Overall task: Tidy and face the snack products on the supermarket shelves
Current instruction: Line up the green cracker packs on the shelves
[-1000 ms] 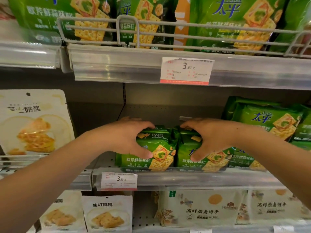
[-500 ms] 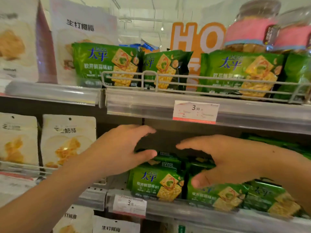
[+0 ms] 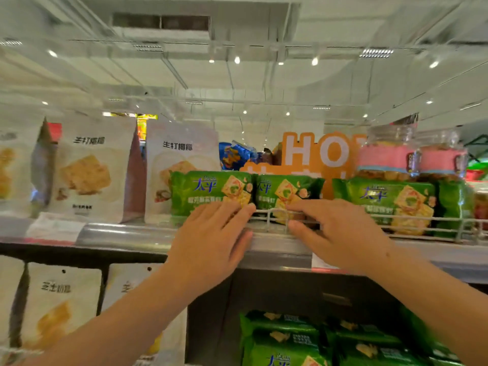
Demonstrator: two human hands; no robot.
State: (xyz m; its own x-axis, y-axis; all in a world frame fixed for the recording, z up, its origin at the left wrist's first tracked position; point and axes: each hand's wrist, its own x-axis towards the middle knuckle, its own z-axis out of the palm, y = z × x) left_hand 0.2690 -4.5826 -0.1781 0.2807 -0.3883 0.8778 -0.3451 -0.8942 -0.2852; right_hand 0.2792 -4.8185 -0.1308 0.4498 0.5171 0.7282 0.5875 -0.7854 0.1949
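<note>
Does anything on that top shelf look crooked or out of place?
Slightly. The middle green cracker pack sits turned, showing a narrower face than the pack to its left, with a gap before the right pack.

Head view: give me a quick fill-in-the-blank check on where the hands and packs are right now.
1. Both hands reach to the ____ shelf, at the wire rail.
2. The left hand lies on a ____ cracker pack.
3. The jars behind the right-side packs wear ____ labels.
4. The right hand has fingers ____, gripping nothing.

Missing words: upper; green; pink; straight
</note>
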